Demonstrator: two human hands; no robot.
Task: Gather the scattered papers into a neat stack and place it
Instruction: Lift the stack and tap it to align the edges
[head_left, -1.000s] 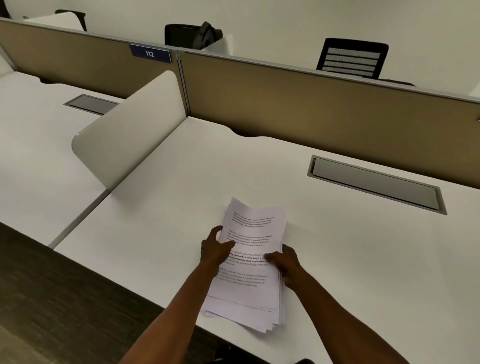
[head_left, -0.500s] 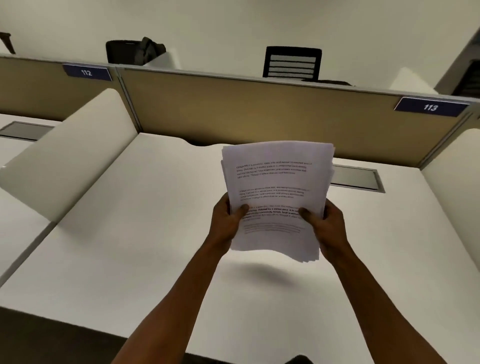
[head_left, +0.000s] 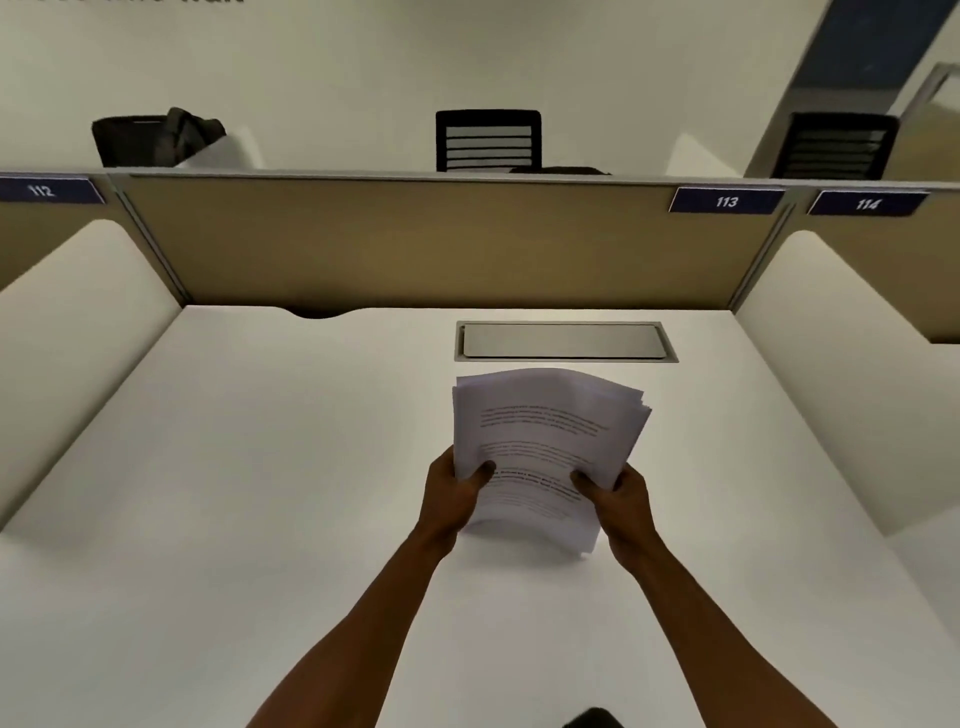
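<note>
Centrally, the head view shows a white desk (head_left: 234, 467) bounded by side dividers and a tan back partition (head_left: 415, 244). At far left, a label reading 112 (head_left: 41, 190) sits at the upper left of the frame, with a dark bag (head_left: 156, 137) behind the partition. Moving right, the left hand (head_left: 452, 493) grasps the left edge of the paper stack (head_left: 545, 441), thumb on the printed face and fingers curled behind. The stack is held just right of frame centre, in front of the grey cable hatch (head_left: 563, 340) set into the desk; its lower edge is close to the surface, though contact cannot be confirmed. The right hand (head_left: 621, 499) likewise clasps the right edge, thumb on top. Further right, labels 113 (head_left: 726, 201) and 114 (head_left: 866, 203) mark the partition, with black chairs (head_left: 488, 139) beyond.

Progress: no loose sheets are visible on the desk, so gathering appears done. Sheet edges at the stack's upper right are fanned and uneven, so squaring up is judged unfinished, and placing has not yet occurred.

Limits: the printed text is blurred and illegible; the fingers behind the sheets are hidden; the forearms are cut off at the lower edge, where a dark object at lower right cannot be identified.
</note>
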